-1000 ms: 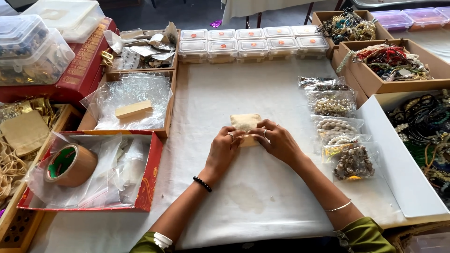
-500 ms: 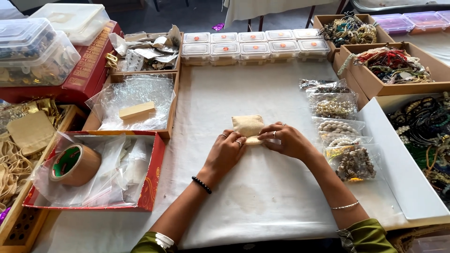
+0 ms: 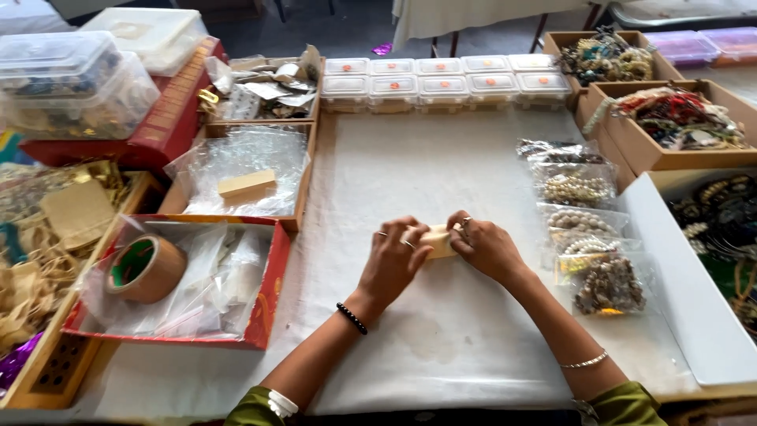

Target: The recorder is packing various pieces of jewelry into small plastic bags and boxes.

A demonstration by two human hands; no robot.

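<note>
A white cloth-covered table (image 3: 441,158) is ringed with boxes of beads and jewellery. At its centre, the left hand (image 3: 394,256) and right hand (image 3: 482,246) close their fingers around a small cream folded packet (image 3: 436,239) from either side. Pressing evenly from both ends would likely keep its folds flat and square.

Both hands, left (image 3: 392,260) & right (image 3: 486,246), grip small beige packet (image 3: 438,239) on white cloth (image 3: 441,166); bead bags (image 3: 587,229) nr right.
</note>
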